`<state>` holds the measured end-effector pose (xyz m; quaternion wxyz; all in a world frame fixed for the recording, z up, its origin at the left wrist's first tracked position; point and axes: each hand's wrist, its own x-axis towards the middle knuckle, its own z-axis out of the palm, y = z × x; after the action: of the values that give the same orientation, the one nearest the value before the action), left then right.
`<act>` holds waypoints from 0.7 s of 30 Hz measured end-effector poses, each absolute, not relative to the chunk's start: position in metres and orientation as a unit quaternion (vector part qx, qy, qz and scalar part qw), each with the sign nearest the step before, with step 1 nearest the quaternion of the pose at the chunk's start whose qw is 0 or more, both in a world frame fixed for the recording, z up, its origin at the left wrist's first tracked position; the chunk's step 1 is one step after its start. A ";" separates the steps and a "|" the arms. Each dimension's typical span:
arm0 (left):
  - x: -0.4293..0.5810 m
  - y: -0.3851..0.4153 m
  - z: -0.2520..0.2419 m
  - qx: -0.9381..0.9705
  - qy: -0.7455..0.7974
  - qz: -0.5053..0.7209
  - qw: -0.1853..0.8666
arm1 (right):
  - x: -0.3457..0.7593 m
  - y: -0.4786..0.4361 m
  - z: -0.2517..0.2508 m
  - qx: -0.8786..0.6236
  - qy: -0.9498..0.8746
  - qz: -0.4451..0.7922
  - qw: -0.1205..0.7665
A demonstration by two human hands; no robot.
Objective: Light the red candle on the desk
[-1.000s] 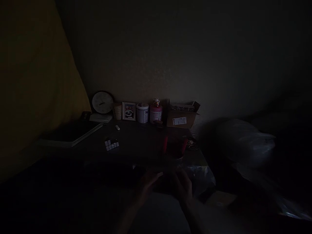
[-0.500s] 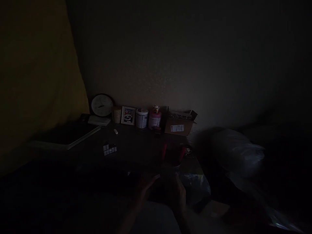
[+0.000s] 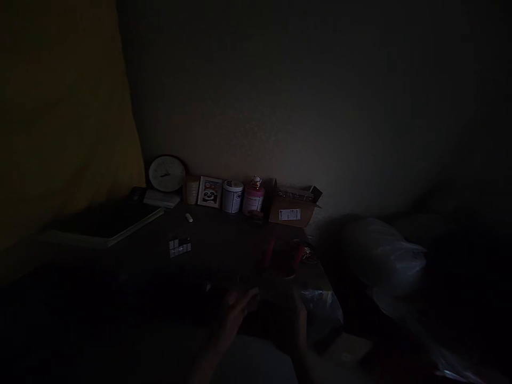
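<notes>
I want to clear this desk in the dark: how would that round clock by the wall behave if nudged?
The round clock stands on its rim, seemingly leaning on the wall, so a sideways nudge would probably roll it, a frontal one tip it. The yellowish jar stands close beside it and might get knocked.

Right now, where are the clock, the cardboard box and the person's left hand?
clock (image 3: pixel 167 174), head view, middle of its white dial.
cardboard box (image 3: pixel 290 214), head view, label on its front face.
left hand (image 3: pixel 237 311), head view, middle of the hand.
</notes>
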<state>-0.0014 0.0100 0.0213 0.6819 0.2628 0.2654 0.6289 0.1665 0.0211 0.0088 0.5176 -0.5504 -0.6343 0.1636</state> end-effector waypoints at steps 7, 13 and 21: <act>-0.002 0.009 0.022 0.255 0.289 0.622 0.681 | 0.155 0.002 0.031 -0.549 -0.577 0.231 0.559; -0.003 0.006 0.019 0.251 0.307 0.615 0.682 | 0.133 -0.011 0.046 -0.552 -0.587 0.269 0.528; -0.001 0.020 0.015 0.236 0.317 0.619 0.679 | 0.134 -0.020 0.060 -0.540 -0.606 0.254 0.525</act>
<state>-0.0013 0.0201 0.0153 0.6787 0.2361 0.3169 0.6190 0.1341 -0.0200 0.0596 0.5254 -0.5403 -0.6061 0.2544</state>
